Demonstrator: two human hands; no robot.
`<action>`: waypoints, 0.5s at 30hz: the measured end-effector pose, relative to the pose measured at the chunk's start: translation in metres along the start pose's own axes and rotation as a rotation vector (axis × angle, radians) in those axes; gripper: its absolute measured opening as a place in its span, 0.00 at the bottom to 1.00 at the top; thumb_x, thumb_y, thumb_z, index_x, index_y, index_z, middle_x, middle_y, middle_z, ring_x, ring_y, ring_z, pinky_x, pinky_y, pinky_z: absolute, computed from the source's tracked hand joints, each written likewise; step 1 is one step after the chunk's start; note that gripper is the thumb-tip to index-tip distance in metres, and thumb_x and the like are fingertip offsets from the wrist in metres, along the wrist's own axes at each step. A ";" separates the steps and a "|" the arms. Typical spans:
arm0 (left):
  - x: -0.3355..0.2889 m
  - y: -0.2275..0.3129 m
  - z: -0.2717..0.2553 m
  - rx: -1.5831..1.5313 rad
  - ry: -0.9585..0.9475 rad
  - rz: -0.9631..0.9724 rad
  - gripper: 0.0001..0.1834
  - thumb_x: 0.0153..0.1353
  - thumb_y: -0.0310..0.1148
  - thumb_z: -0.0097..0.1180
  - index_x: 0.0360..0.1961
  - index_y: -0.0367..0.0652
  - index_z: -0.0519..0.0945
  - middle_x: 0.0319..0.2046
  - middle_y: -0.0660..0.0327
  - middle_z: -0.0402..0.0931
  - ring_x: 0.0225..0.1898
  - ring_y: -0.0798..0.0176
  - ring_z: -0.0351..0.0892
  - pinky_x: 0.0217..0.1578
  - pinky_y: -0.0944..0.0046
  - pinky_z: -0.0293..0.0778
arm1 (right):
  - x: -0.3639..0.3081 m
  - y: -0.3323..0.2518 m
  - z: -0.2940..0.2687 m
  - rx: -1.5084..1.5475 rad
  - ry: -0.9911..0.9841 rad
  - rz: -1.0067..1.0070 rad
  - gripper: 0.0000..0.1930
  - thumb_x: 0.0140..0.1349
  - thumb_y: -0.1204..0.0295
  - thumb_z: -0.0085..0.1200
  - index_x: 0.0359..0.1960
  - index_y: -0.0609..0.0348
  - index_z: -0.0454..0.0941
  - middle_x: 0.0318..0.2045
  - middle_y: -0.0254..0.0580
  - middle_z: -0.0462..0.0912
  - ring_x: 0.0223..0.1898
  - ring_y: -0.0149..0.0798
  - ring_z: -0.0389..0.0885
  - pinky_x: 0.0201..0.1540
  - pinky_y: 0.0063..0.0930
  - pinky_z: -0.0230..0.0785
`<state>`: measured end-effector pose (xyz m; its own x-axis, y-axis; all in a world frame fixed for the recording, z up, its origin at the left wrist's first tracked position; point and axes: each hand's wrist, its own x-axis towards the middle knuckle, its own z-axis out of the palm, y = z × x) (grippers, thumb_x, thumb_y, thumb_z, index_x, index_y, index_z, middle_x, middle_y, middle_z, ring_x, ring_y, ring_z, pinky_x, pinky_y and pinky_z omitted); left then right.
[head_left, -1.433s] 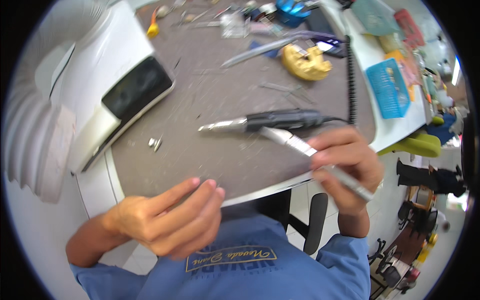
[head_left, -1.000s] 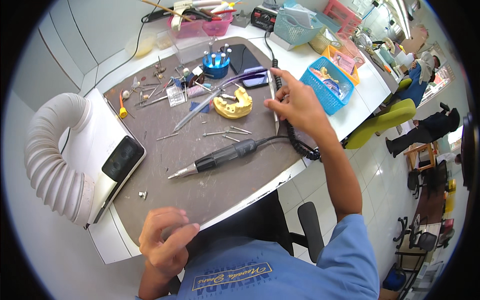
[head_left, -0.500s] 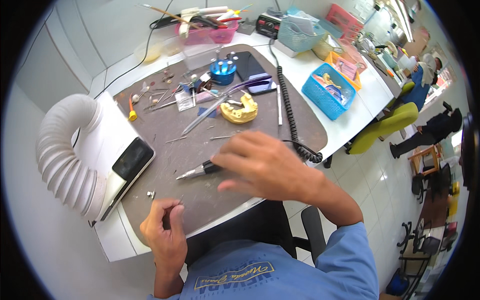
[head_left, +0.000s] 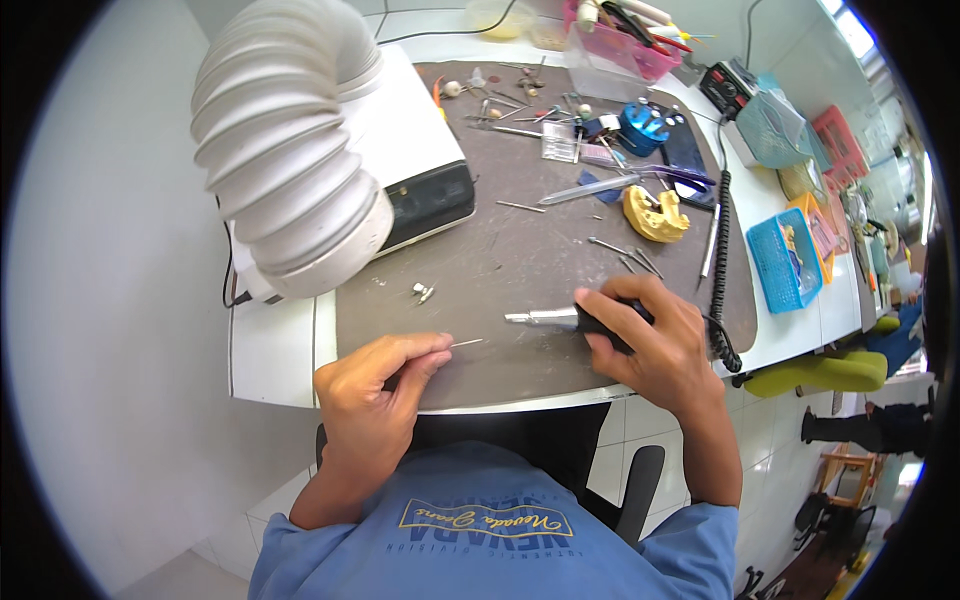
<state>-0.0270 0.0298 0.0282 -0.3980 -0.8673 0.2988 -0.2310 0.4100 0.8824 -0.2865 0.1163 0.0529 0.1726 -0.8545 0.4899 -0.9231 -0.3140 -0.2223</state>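
In my left hand, thumb and forefinger pinch a thin metal bur shank, its free end pointing right. My right hand is wrapped round the black body of a rotary handpiece. The silver nose of this handpiece points left, toward the bur shank but apart from it. Just beyond my left hand lies a small bit with a white head on the brown mat. A yellow dental cast sits farther back, near several loose metal burs.
A white ribbed hose curves down over a white unit at left. At the back stand a blue bur holder and scattered bits, with purple-handled tweezers before them. A black coiled cord runs along the right, beside a blue basket.
My right hand, blurred above the handpiece before, has closed round it. The left hand still pinches the bur shank, now level with the handpiece's nose. The whole view has swung left.
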 end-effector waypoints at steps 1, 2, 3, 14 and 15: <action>-0.001 -0.001 0.000 -0.020 0.002 -0.036 0.04 0.58 0.18 0.64 0.34 0.35 0.86 0.28 0.57 0.86 0.27 0.68 0.83 0.29 0.71 0.76 | 0.001 -0.003 -0.001 0.034 0.002 -0.017 0.26 0.40 0.79 0.68 0.48 0.53 0.84 0.36 0.37 0.80 0.30 0.37 0.81 0.31 0.30 0.76; -0.002 -0.002 -0.001 -0.040 0.004 -0.072 0.04 0.58 0.18 0.64 0.34 0.35 0.86 0.28 0.57 0.86 0.27 0.69 0.83 0.29 0.72 0.75 | 0.000 -0.004 0.002 0.047 0.002 -0.032 0.27 0.38 0.78 0.68 0.47 0.53 0.85 0.35 0.38 0.80 0.29 0.37 0.82 0.30 0.30 0.76; -0.002 -0.002 0.000 -0.049 0.008 -0.068 0.03 0.58 0.19 0.65 0.34 0.35 0.86 0.28 0.57 0.86 0.27 0.69 0.83 0.29 0.72 0.75 | -0.001 -0.006 0.002 0.051 0.003 -0.041 0.27 0.36 0.78 0.68 0.46 0.53 0.86 0.34 0.39 0.81 0.28 0.37 0.82 0.30 0.29 0.76; 0.000 -0.003 -0.001 -0.030 -0.043 -0.011 0.03 0.59 0.17 0.63 0.34 0.32 0.84 0.29 0.55 0.85 0.32 0.66 0.86 0.36 0.70 0.80 | -0.004 -0.005 0.011 0.085 -0.005 -0.081 0.28 0.34 0.78 0.67 0.45 0.54 0.87 0.33 0.38 0.82 0.27 0.34 0.82 0.28 0.27 0.76; 0.001 -0.003 0.000 -0.012 -0.033 0.025 0.03 0.59 0.18 0.64 0.34 0.33 0.85 0.28 0.55 0.85 0.29 0.65 0.84 0.33 0.70 0.78 | -0.004 -0.005 0.012 0.089 -0.003 -0.086 0.27 0.34 0.78 0.67 0.45 0.54 0.87 0.33 0.38 0.82 0.27 0.34 0.82 0.28 0.27 0.76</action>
<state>-0.0266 0.0279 0.0258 -0.4329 -0.8470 0.3085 -0.2105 0.4278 0.8790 -0.2779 0.1161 0.0421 0.2506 -0.8241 0.5081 -0.8708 -0.4211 -0.2536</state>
